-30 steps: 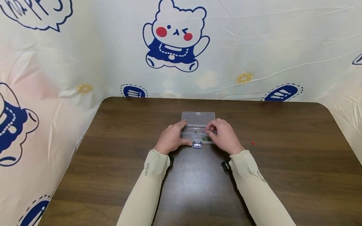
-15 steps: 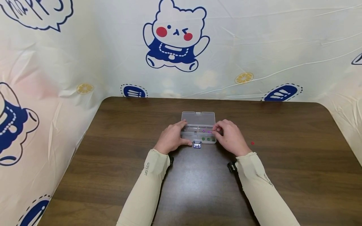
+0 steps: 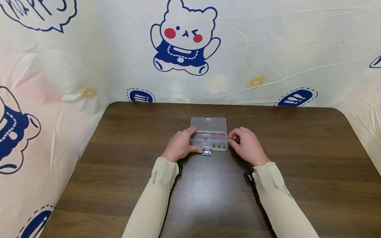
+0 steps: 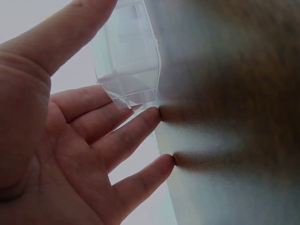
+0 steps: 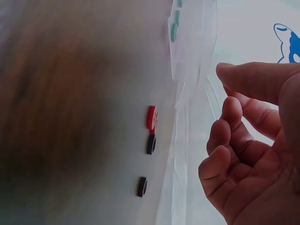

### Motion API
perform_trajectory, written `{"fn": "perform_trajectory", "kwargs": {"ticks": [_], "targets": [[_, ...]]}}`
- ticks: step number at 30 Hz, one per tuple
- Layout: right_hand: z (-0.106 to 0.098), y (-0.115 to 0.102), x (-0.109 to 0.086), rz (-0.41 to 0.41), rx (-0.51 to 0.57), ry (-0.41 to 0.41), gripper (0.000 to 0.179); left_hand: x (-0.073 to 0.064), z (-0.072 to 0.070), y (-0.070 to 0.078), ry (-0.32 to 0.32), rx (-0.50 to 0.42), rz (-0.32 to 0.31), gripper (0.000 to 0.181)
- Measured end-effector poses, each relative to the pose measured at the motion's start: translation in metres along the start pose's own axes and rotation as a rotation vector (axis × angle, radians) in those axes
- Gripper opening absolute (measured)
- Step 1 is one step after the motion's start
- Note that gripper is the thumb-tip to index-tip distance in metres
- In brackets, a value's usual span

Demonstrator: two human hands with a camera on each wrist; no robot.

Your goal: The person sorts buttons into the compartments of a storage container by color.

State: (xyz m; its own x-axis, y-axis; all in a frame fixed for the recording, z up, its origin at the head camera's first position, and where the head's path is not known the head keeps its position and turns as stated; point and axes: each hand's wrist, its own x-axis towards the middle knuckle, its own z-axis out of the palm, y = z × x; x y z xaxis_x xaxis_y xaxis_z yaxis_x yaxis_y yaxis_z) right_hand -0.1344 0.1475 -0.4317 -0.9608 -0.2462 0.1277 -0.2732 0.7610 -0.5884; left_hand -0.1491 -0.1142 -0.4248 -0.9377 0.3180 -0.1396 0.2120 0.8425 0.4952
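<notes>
Box [image 3: 205,141], held by left hand [image 3: 180,144], seems mid-filling; right hand [image 3: 247,145], loosely curled, looks unladen; next likely: pinch red piece [image 5: 152,118].

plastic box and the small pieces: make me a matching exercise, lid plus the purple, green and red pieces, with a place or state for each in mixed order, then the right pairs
1. lid
2. purple pieces
3. green pieces
4. red piece

A. in the near row of the plastic box
B. on the table, outside the box
C. swung open
D. in the far row of the box

Pairs: 1-C, 2-D, 3-A, 4-B
</notes>
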Motion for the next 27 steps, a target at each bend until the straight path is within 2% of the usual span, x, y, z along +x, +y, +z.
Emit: {"fn": "perform_trajectory", "kwargs": {"ticks": [14,27], "targets": [[-0.006,0.011,-0.008,-0.008,-0.009,0.015,0.005,0.0,0.001,-0.001,0.002,-0.004,-0.001,0.092],[-0.015,0.024,-0.014,0.004,-0.032,-0.026,0.006,0.002,0.003,-0.003,0.006,0.003,0.001,0.091]]}}
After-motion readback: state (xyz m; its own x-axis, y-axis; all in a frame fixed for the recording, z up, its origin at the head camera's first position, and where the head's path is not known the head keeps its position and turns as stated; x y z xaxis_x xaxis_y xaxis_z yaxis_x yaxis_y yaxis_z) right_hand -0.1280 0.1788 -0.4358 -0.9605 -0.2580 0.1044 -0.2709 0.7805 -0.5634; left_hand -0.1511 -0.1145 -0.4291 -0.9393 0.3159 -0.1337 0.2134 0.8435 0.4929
